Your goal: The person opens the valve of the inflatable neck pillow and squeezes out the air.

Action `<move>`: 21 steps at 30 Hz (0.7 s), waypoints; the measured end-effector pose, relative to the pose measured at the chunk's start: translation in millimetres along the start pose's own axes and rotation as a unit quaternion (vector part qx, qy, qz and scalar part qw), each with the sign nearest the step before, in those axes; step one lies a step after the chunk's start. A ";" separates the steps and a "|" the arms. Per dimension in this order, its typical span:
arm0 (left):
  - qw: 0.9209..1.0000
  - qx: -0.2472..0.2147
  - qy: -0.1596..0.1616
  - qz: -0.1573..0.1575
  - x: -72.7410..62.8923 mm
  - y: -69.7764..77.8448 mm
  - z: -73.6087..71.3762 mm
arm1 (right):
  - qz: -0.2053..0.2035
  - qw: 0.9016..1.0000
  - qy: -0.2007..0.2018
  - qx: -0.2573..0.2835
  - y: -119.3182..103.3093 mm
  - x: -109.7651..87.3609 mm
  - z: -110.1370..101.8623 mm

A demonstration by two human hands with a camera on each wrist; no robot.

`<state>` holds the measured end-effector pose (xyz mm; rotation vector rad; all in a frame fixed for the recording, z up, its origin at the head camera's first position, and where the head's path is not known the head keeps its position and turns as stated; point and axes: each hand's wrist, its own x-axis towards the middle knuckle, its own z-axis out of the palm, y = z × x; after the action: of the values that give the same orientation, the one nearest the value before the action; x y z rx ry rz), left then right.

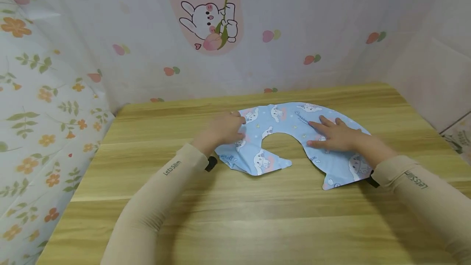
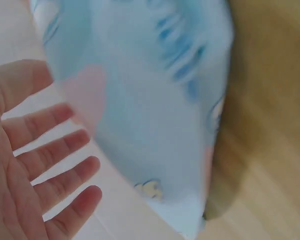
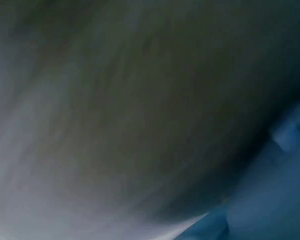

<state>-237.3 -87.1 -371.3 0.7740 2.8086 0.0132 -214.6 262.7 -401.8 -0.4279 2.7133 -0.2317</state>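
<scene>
A C-shaped piece of light-blue cloth with a white cartoon-puppy print lies on the wooden table. Its left end is creased and folded at the lower edge. At the left side of the cloth is my left hand, slightly blurred. The left wrist view shows the fingers spread and extended, with their tips right at the edge of the raised cloth. My right hand rests palm down on the right side of the cloth, fingers spread. In the dark, blurred right wrist view, only blue cloth stands out.
The wood-grain table extends around the cloth on all sides. Behind it hangs a white curtain with a rabbit and fruit print. A flower-patterned sheet hangs along the left edge. Black bands show at the wrists.
</scene>
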 end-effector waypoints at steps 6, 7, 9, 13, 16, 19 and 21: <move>1.000 -0.015 -0.017 0.014 -9.0 4.4 9.0 | -0.014 0.999 0.023 -0.022 -1.1 3.9 5.7; 0.999 -0.022 -0.021 0.015 -10.4 2.4 9.8 | -0.017 0.999 0.026 -0.021 -1.3 4.2 6.4; 0.998 -0.046 -0.031 0.020 -13.1 -2.0 10.8 | -0.021 0.999 0.031 -0.020 -2.3 4.0 7.2; 0.994 -0.083 -0.046 0.046 -19.5 -11.4 12.1 | -0.014 0.999 0.034 -0.023 -1.2 4.4 8.2; 0.993 -0.092 -0.062 0.051 -26.2 -18.5 13.1 | 0.005 0.999 0.031 -0.022 0.5 5.8 7.5; 0.990 -0.109 -0.084 0.033 -33.3 -24.3 14.8 | 0.027 0.999 0.024 -0.017 1.7 6.2 6.0; 0.988 -0.121 -0.094 0.020 -38.0 -27.2 16.7 | 0.037 0.999 0.019 -0.012 2.0 5.3 5.1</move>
<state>-215.6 -130.7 -381.2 0.7327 2.5520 0.2679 -217.8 262.3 -408.8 -0.3309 2.7651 -0.1894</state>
